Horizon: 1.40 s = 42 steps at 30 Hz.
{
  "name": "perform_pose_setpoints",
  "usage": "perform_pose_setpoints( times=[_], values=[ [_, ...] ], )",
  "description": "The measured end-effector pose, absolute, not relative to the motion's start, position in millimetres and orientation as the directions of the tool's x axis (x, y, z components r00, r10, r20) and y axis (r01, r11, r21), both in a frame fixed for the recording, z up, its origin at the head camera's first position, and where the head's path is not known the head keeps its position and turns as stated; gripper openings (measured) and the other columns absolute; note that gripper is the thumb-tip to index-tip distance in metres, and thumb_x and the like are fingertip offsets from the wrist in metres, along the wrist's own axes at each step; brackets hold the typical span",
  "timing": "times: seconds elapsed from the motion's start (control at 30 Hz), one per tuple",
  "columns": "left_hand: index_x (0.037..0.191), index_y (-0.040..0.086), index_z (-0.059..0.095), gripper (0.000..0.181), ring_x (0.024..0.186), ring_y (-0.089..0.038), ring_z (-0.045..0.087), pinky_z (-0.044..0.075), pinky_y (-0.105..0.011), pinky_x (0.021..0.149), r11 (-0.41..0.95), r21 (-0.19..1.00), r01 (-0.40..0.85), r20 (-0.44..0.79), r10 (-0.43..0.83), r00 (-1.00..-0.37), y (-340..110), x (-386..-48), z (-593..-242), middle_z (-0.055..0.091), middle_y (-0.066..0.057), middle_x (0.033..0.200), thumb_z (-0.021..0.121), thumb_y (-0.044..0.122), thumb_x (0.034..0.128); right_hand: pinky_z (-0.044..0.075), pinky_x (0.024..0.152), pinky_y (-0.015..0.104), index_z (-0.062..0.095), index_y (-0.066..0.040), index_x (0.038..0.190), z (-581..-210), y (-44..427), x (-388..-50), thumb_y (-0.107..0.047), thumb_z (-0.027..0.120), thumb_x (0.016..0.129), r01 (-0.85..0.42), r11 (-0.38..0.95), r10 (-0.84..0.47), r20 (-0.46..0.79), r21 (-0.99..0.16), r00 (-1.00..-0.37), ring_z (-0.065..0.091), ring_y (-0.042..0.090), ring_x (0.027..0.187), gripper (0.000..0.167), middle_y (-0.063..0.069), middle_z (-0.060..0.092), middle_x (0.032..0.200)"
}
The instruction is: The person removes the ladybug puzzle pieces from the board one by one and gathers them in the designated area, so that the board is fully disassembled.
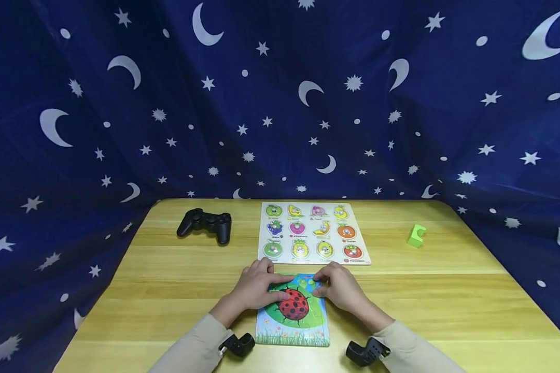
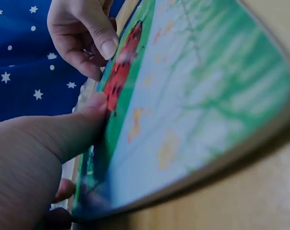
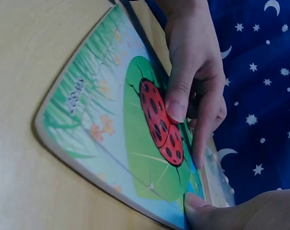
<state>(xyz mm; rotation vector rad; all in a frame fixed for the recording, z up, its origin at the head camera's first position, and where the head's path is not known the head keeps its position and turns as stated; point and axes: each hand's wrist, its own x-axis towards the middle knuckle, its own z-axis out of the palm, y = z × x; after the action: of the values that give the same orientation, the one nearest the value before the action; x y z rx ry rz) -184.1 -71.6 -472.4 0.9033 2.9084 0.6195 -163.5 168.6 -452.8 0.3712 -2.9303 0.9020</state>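
Observation:
A jigsaw puzzle [image 1: 291,334] with a red ladybug on a green leaf lies flat on the table, its pieces sitting in the frame. The left hand [image 1: 256,287] rests on its upper left part. Its thumb touches the ladybug and the index finger stretches toward the top edge, as the right wrist view also shows [image 3: 195,72]. At the upper right corner, the right hand [image 1: 343,290] touches the puzzle with thumb and index fingertip, a gap between them. In the left wrist view the right hand [image 2: 85,36] shows its other fingers bent, partly hidden.
Just behind the puzzle lies a white fruit peg board [image 1: 310,238] with several knobbed pieces. A black game controller [image 1: 205,224] sits at the back left, a small green block [image 1: 416,235] at the right. A dark blue star-and-moon cloth [image 1: 280,103] hangs behind the wooden table [image 1: 168,290].

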Motion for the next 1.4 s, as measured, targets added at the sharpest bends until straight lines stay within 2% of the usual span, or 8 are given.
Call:
perform_pose_setpoints(
  times=[0.33,0.57,0.83,0.93,1.1,1.4],
  values=[
    [0.126,0.042,0.066,0.045,0.077,-0.012,0.028,0.023,-0.027,0.065,0.764,0.391,0.514,0.047,0.541,-0.840,-67.9,-186.7,-470.4,0.034,0.005,0.086,0.068,0.058,0.0842,0.041,0.069,0.023,0.068,-0.007,0.082,-451.5,171.7,-167.9,-0.006,0.088,0.066,-0.166,0.752,-0.188,0.033,-0.638,-0.982,0.047,0.013,0.077,0.026,0.002,0.056,0.081],
    [0.125,0.042,0.066,0.046,0.077,-0.013,0.030,0.024,-0.027,0.066,0.775,0.392,0.496,0.021,0.531,-0.847,-68.4,-188.3,-470.2,0.035,0.004,0.086,0.070,0.058,0.0830,0.040,0.069,0.023,0.068,-0.007,0.081,-449.3,169.3,-168.0,-0.006,0.088,0.066,-0.141,0.751,-0.183,0.002,-0.645,-0.983,0.047,0.013,0.077,0.026,0.002,0.055,0.082],
    [0.126,0.040,0.066,0.047,0.076,-0.012,0.030,0.025,-0.027,0.066,0.774,0.394,0.496,0.036,0.526,-0.850,-68.6,-186.3,-468.4,0.036,0.005,0.085,0.070,0.058,0.0825,0.039,0.068,0.022,0.069,-0.011,0.075,-455.8,173.3,-172.1,-0.006,0.084,0.071,-0.268,0.739,-0.277,0.083,-0.619,-0.957,0.046,0.006,0.075,0.017,-0.002,0.056,0.079],
    [0.127,0.040,0.066,0.047,0.076,-0.012,0.031,0.025,-0.027,0.066,0.778,0.385,0.497,0.036,0.526,-0.850,-68.6,-186.7,-469.7,0.037,0.005,0.084,0.069,0.059,0.0831,0.039,0.068,0.022,0.071,-0.009,0.081,-456.1,174.6,-172.0,-0.008,0.084,0.073,-0.315,0.742,-0.309,0.116,-0.591,-0.944,0.045,0.005,0.075,0.016,-0.002,0.057,0.081],
    [0.127,0.041,0.065,0.047,0.076,-0.013,0.031,0.025,-0.028,0.066,0.781,0.381,0.495,0.022,0.528,-0.849,-69.8,-187.5,-470.0,0.037,0.005,0.085,0.068,0.059,0.0839,0.039,0.068,0.022,0.072,-0.005,0.095,-451.9,176.6,-171.0,-0.015,0.087,0.070,-0.325,0.757,-0.337,0.087,-0.567,-0.938,0.045,0.008,0.076,0.031,0.001,0.060,0.087],
    [0.127,0.040,0.066,0.047,0.075,-0.011,0.030,0.025,-0.026,0.064,0.771,0.382,0.510,0.039,0.538,-0.842,-70.0,-186.9,-469.0,0.037,0.006,0.084,0.068,0.059,0.0835,0.040,0.071,0.025,0.068,-0.004,0.092,-449.6,173.5,-172.5,-0.010,0.089,0.067,-0.255,0.750,-0.309,0.017,-0.610,-0.951,0.045,0.013,0.079,0.033,0.003,0.054,0.087]
  ],
)
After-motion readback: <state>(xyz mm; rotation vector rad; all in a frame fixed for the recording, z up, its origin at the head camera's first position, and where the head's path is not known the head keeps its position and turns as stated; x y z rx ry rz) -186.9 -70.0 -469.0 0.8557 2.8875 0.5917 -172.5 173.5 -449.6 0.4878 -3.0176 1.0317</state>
